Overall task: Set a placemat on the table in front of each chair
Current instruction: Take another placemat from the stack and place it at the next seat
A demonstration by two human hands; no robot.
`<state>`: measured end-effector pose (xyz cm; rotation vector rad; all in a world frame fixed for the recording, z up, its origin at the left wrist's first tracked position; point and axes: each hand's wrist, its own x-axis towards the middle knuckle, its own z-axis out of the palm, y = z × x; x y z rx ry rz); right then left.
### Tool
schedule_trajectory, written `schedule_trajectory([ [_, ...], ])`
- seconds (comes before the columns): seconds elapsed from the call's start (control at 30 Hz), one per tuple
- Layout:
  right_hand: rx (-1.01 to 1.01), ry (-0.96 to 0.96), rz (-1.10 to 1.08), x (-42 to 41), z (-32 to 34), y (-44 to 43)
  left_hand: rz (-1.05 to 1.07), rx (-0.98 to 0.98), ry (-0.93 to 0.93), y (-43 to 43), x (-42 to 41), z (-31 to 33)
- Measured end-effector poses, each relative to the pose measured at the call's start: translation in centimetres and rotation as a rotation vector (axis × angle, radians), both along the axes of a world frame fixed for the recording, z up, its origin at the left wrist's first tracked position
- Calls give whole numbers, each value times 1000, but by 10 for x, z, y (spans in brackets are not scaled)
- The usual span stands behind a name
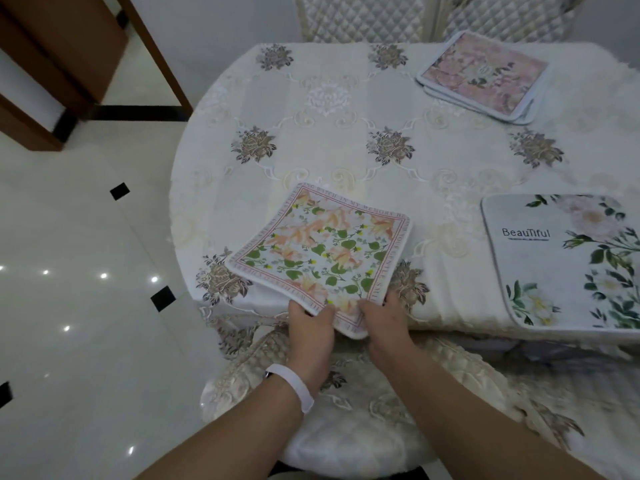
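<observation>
floor [86, 254]: pale glossy tile with small black diamond insets, taking up the left side. brown wooden furniture [52, 64] is standing at far left.

counter [346, 150]: round, wearing a cream embroidered tablecloth with grey-brown flower motifs, filling the middle and right.

near chair [346, 441] is sitting tucked at the near edge, with its cream cushioned seat showing between the forearms. two quilted far chairs [360, 19] [512, 19] are standing side by side behind the far edge.

green-leaf placemat [561, 261], printed "beautiful", is lying flat at near right, running out of view on the right.

orange-flower placemat [322, 258] is sitting at the near left of the counter, right in front of the near chair and turned at an angle. its far part is resting on the cloth and its near corner is hanging past the counter edge.

pink placemat stack [485, 76] is lying at far right in front of the right far chair. its edges are fanning out a little, count unclear.

left hand [310, 327] and right hand [384, 320] are both pinching the near corner of the orange-flower placemat, thumbs on top, close together but not touching.

white wristband [294, 386] is sitting on the left wrist.
</observation>
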<state>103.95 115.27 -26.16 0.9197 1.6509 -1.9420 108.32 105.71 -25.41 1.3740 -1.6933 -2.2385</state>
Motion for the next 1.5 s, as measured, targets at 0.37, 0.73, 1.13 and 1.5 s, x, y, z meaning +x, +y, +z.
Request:
schedule_trajectory([
  [0.37, -51, -21, 50, -36, 2, 17, -213, -1, 67, -37, 11, 5],
  [0.73, 100, -11, 85, -99, 13, 87, -583, 80, 52, -117, -5, 16],
  [1.13, 117, -75, 158, -71, -4, 124, -273, 101, -29, -105, -90, -3],
  [1.5, -35, -109, 144, 2, -18, 34, -195, 237, 29, -47, -40, 0],
])
